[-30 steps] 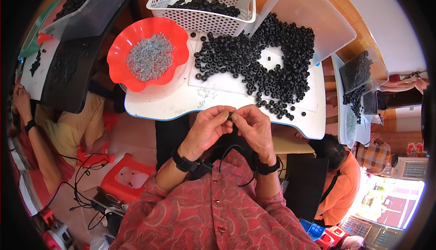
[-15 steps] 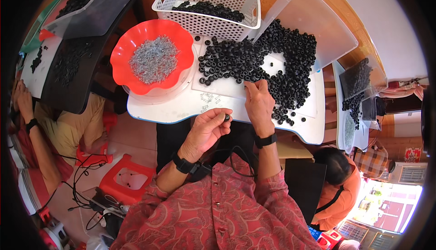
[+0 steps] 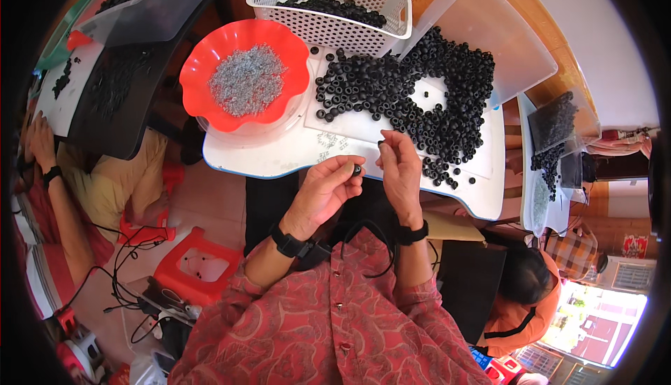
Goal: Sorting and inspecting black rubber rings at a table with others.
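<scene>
My left hand [image 3: 321,191] is closed, pinching a small round black piece [image 3: 357,170] between thumb and fingers. Just to its right, my right hand [image 3: 402,179] is closed too, with a small dark piece [image 3: 381,142] at its fingertips. Both hands hover over the near edge of the white table [image 3: 244,154]. Beyond them spreads a heap of round black pieces with holes [image 3: 370,84], partly lying on a white board [image 3: 342,123]. A red wavy-rimmed bowl [image 3: 199,53] at the left holds a pile of small greyish translucent bits [image 3: 248,80].
A white perforated basket [image 3: 335,32] of black pieces stands at the back. Right of it, a translucent bin [image 3: 489,32] lies tipped beside the heap. A red stool [image 3: 171,270] stands at lower left. Other people work at the left and sit at the right [image 3: 535,308].
My right hand has drawn back from the heap's near edge toward me, now with a small dark piece at its fingertips. The left hand keeps its piece. The view has shifted slightly.
</scene>
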A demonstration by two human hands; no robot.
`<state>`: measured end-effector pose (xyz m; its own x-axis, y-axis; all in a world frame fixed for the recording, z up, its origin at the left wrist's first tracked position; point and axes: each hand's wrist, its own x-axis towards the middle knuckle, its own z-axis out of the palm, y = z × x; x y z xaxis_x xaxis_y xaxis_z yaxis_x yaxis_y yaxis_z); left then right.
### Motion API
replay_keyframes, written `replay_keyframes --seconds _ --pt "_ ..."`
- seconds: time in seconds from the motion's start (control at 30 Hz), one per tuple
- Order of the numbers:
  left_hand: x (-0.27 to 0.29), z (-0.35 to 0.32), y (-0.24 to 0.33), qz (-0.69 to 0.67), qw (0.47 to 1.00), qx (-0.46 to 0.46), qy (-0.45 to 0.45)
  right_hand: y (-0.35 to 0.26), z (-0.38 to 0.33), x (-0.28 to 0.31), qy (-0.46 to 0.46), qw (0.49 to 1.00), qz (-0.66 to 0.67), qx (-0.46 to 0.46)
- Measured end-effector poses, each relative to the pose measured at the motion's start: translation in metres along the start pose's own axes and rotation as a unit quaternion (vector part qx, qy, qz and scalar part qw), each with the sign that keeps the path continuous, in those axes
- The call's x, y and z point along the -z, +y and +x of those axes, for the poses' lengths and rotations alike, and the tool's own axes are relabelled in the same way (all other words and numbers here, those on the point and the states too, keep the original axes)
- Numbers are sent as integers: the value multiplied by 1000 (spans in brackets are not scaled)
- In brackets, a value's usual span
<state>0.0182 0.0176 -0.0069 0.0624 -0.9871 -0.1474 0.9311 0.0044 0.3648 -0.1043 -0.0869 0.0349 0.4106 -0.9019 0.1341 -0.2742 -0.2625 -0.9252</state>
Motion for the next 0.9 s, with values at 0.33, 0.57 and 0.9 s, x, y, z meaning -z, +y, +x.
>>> replay_keyframes --seconds 0.33,0.57,0.9 --pt "-4 1 -7 3 1000 -21 -13 -13 -28 7 -55 973 201 -101" --pt "-3 1 -7 20 999 -29 1 -16 -29 2 -31 979 175 -96" --pt "-5 -3 -2 27 999 -34 -4 -28 -35 6 -47 978 166 -120"
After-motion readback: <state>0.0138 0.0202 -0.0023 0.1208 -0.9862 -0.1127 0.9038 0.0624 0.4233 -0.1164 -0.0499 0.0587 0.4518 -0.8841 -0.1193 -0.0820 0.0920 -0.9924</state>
